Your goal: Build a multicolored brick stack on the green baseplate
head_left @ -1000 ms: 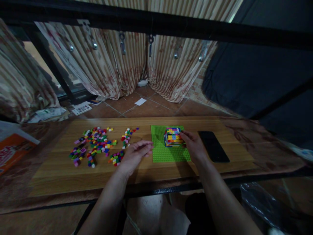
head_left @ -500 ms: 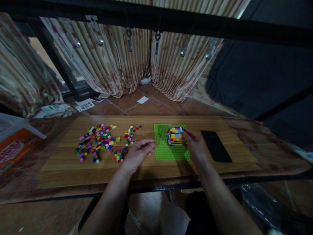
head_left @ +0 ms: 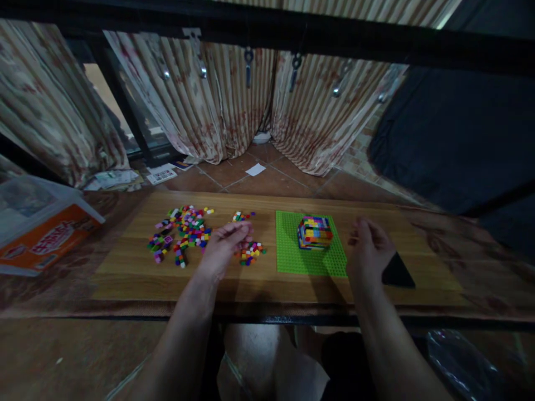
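My left hand (head_left: 225,242) hovers over the loose bricks, its fingers loosely stretched out and no brick visible in them. Just past its fingertips lies a small heap of toy bricks (head_left: 252,253). To the right, a box-shaped build of colourful toy bricks (head_left: 315,234) stands on a green baseplate (head_left: 288,262), with neither hand touching it. My right hand (head_left: 370,248) is raised beside the plate's right edge, fingers curled towards the thumb and slightly blurred. Whatever it may hold is hidden.
A larger spread of loose bricks (head_left: 190,223) covers the wooden board (head_left: 137,278) at left. A dark flat phone-like slab (head_left: 399,273) lies partly under my right hand. A clear tub with an orange label (head_left: 50,242) stands at far left. Metal clips (head_left: 296,64) hang from a dark bar (head_left: 267,33).
My right hand has come off the brick build and moved right. My left hand has drawn away from the baseplate, leftward to the loose bricks. The camera has turned slightly left.
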Available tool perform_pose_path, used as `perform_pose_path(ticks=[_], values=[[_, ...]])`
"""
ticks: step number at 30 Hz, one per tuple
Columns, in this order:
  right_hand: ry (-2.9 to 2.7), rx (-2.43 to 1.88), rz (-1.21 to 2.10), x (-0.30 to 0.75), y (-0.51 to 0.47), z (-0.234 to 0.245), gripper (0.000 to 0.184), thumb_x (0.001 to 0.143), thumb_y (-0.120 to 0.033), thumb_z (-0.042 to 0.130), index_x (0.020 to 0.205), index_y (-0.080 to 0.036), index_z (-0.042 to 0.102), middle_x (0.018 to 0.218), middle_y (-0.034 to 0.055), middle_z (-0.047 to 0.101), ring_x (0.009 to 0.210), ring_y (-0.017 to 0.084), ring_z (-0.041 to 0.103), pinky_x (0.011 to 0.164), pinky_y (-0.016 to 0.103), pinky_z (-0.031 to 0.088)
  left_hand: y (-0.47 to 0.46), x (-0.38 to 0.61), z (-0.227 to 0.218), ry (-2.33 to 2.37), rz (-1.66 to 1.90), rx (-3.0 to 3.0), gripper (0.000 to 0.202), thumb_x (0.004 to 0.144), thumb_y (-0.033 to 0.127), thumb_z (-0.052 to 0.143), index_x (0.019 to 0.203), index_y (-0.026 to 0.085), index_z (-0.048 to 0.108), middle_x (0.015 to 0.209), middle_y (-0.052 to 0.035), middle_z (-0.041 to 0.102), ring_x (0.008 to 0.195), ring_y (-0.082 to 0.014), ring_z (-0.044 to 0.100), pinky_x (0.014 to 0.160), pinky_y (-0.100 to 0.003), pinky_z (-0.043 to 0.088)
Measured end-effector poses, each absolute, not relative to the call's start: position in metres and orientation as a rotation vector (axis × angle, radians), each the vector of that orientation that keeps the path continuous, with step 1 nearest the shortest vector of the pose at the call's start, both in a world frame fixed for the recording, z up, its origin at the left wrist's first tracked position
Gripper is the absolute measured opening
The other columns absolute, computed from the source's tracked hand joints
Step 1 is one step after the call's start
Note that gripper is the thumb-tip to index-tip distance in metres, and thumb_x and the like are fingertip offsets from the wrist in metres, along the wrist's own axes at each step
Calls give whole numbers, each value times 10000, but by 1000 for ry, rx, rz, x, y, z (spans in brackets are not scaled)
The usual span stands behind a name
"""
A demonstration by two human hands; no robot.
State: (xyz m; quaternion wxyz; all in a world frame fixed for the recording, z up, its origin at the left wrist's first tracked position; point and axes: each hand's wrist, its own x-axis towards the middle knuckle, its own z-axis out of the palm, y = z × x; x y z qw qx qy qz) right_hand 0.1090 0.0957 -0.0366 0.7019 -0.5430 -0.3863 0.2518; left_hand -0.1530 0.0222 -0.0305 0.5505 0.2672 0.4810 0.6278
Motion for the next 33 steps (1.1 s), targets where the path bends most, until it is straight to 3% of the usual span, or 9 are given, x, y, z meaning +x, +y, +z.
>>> perform_pose_path(ticks=[5,11,16,33], values=[[-1426,-1044,555,65,57,-35,149,844,-315,612,871,-193,693,824,20,682,740,148,620,684,279,472,20,-172,-28,1163,1712,528,279,600,297,813,797,126,715,738,-30,689,604,-86,601,579,-193,465],[-2103,-915,724,27,30,-49,155,905,-234,534,937,-215,685,874,26,678,799,154,628,730,274,471,16,-188,-31,1240,1859,403,234,644,289,761,799,124,701,702,-16,670,563,-69,578,536,-173,430],[-2228,-987,706,12,31,-59,150,892,-194,535,937,-210,677,933,40,665,893,180,621,818,304,465,13,-197,-31,1252,1891,366,259,646,312,751,813,121,695,693,-15,663,554,-68,567,521,-170,419],[-2279,-1067,460,-20,36,-83,179,896,-253,512,917,-219,686,983,58,650,906,217,612,822,349,476,-1,-225,-28,1197,2027,205,186,685,263,704,791,112,680,708,-23,676,541,-62,560,540,-170,427]])
